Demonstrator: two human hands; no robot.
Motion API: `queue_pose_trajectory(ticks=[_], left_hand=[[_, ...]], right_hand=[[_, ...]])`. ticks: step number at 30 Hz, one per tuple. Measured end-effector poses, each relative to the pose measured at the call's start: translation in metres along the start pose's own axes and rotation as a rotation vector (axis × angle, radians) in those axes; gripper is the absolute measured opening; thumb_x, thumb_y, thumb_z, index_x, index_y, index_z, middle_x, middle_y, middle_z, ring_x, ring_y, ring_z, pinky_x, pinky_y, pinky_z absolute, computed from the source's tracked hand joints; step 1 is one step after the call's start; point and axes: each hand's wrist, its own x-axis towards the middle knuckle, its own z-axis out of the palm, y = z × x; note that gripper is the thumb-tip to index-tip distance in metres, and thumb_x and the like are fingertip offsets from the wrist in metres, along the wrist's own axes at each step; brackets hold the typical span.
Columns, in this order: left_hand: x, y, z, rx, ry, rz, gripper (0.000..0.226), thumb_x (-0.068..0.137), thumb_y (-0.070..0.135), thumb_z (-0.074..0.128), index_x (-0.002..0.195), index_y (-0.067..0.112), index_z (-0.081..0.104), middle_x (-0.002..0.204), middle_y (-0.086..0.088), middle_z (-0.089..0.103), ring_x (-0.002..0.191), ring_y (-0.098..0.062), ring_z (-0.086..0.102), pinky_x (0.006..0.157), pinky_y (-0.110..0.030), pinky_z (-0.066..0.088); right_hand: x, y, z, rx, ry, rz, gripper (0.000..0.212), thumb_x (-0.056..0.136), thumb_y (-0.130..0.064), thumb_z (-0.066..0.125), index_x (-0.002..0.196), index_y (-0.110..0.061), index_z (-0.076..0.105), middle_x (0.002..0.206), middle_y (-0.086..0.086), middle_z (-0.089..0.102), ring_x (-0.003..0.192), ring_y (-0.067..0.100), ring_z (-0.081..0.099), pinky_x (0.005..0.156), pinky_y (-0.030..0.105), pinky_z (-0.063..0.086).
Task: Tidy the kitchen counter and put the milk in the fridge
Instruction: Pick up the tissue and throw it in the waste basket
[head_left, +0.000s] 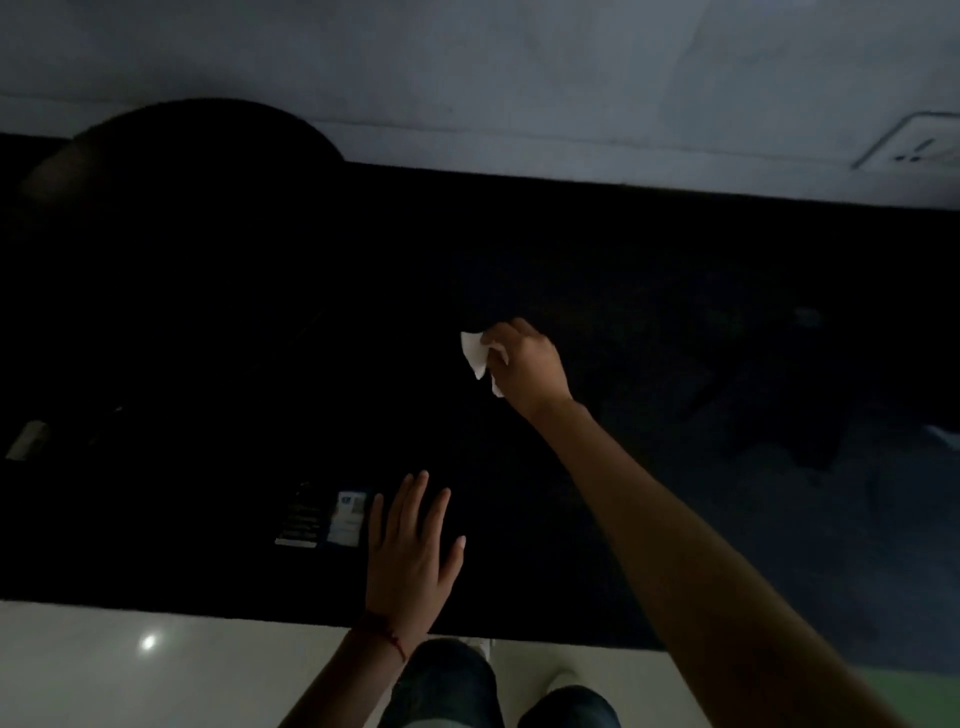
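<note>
The black counter (675, 519) fills the middle of the head view and is very dark. My right hand (527, 364) reaches out over its centre, shut on a crumpled white tissue (475, 353) that sticks out to the left of the fingers. My left hand (413, 551) lies flat near the counter's front edge, fingers spread, holding nothing. Just left of it lies a small blue-and-white carton (347, 519), possibly the milk; its label is too dim to read.
A large dark rounded object (197, 156) stands at the back left against the pale wall. A wall socket (914, 148) sits at the upper right. A small pale object (26, 439) lies at the left edge. Pale floor and my legs show below the counter.
</note>
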Motion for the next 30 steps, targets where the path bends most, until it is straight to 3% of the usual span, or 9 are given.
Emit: queue_pose_trajectory(ticks=[2,4,7,13,16,20,24,27,30], left_hand=[[0.003,0.004,-0.001,-0.005,0.023,0.036,0.056,0.093,0.049,0.013,0.12,0.016,0.049,0.131,-0.015,0.055,0.128,-0.024,0.034,0.114,-0.04,0.01],[0.006,0.01,0.001,-0.022,0.033,0.108,0.055,0.094,0.049,0.012,0.119,0.016,0.048,0.129,-0.015,0.056,0.126,-0.024,0.034,0.112,-0.044,0.028],[0.013,0.028,0.001,-0.05,0.01,0.226,0.059,0.094,0.05,0.012,0.115,0.014,0.054,0.124,-0.016,0.059,0.122,-0.024,0.037,0.094,-0.048,0.048],[0.014,0.101,0.008,-0.016,-0.041,0.585,0.065,0.093,0.05,0.012,0.106,0.011,0.063,0.116,-0.012,0.064,0.118,-0.019,0.04,0.089,-0.042,0.051],[0.002,0.148,0.018,-0.006,-0.055,0.764,0.066,0.093,0.05,0.012,0.103,0.012,0.065,0.112,-0.009,0.067,0.114,-0.016,0.042,0.088,-0.038,0.052],[-0.039,0.222,0.044,0.014,-0.081,0.998,0.042,0.081,0.037,0.04,0.096,0.01,0.069,0.103,-0.011,0.07,0.108,-0.015,0.043,0.091,-0.029,0.041],[-0.113,0.302,0.078,0.03,-0.159,1.256,0.05,0.093,0.038,0.025,0.092,0.011,0.067,0.096,-0.008,0.07,0.1,-0.013,0.046,0.085,-0.029,0.05],[-0.172,0.355,0.115,0.034,-0.308,1.354,0.051,0.092,0.045,0.025,0.092,0.015,0.067,0.093,-0.004,0.07,0.093,-0.009,0.047,0.069,-0.026,0.058],[-0.232,0.394,0.149,0.074,-0.563,1.347,0.061,0.076,0.051,0.031,0.104,0.009,0.065,0.106,-0.009,0.066,0.104,-0.019,0.055,0.085,-0.032,0.053]], right_hand=[[-0.029,0.011,-0.017,0.073,0.117,0.051,0.021,0.084,-0.001,0.052,0.1,-0.002,0.066,0.102,0.017,0.063,0.086,0.032,0.063,0.071,0.042,0.053],[-0.064,0.024,-0.035,0.112,0.199,0.106,0.018,0.082,0.001,0.056,0.096,-0.002,0.067,0.098,0.015,0.064,0.082,0.029,0.064,0.068,0.04,0.055],[-0.123,0.047,-0.063,0.144,0.256,0.228,0.016,0.081,-0.001,0.061,0.096,-0.004,0.067,0.099,0.013,0.065,0.083,0.025,0.064,0.069,0.036,0.056],[-0.268,0.096,-0.11,0.143,0.571,0.542,0.014,0.079,-0.003,0.064,0.088,-0.012,0.069,0.083,-0.007,0.057,0.065,-0.001,0.054,0.059,0.009,0.042],[-0.353,0.117,-0.122,0.11,0.746,0.687,0.016,0.079,0.0,0.061,0.08,-0.013,0.068,0.075,-0.009,0.057,0.065,-0.011,0.053,0.057,0.004,0.037],[-0.479,0.134,-0.123,0.135,0.944,0.916,0.018,0.075,0.005,0.063,0.077,-0.011,0.07,0.069,-0.002,0.06,0.066,0.006,0.056,0.056,0.015,0.039],[-0.609,0.132,-0.112,0.188,1.093,1.206,0.015,0.076,0.003,0.063,0.079,-0.01,0.07,0.066,-0.008,0.057,0.061,0.006,0.055,0.056,0.01,0.038],[-0.699,0.122,-0.094,0.268,1.13,1.435,0.014,0.08,-0.004,0.06,0.088,-0.011,0.069,0.076,0.003,0.063,0.069,0.017,0.059,0.06,0.022,0.038],[-0.776,0.107,-0.069,0.36,1.224,1.62,0.017,0.08,-0.007,0.06,0.093,-0.012,0.07,0.082,0.01,0.07,0.081,0.029,0.064,0.066,0.027,0.039]])
